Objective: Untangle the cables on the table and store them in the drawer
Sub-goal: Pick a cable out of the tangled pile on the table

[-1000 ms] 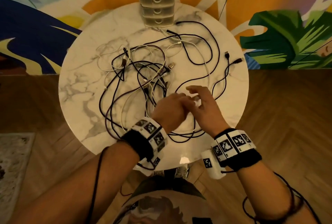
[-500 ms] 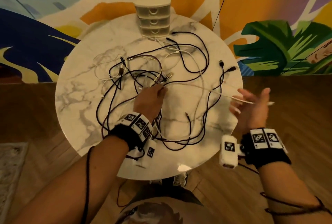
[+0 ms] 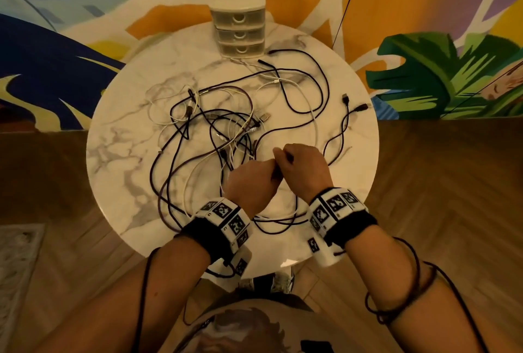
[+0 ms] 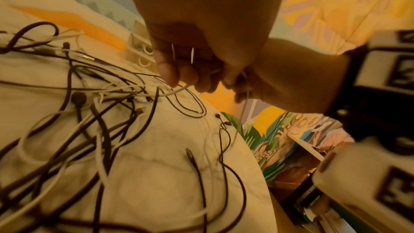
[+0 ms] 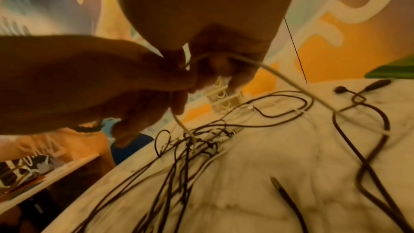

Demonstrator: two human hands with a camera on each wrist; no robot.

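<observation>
Left hand [image 3: 250, 183] and right hand [image 3: 304, 167] touched, both pinching one white cable [image 5: 289, 79]. Its run beyond left hand entered tangle [image 3: 220, 132]. Risk judged: pulling tightens knot, drags black cables off table [image 3: 119, 154]. Drawer unit [image 3: 239, 33] beyond both hands, shut.

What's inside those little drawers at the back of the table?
You can't tell. All three drawers of the small drawer unit are closed, and their cloudy fronts hide the insides. The cables lie out on the table.
</observation>
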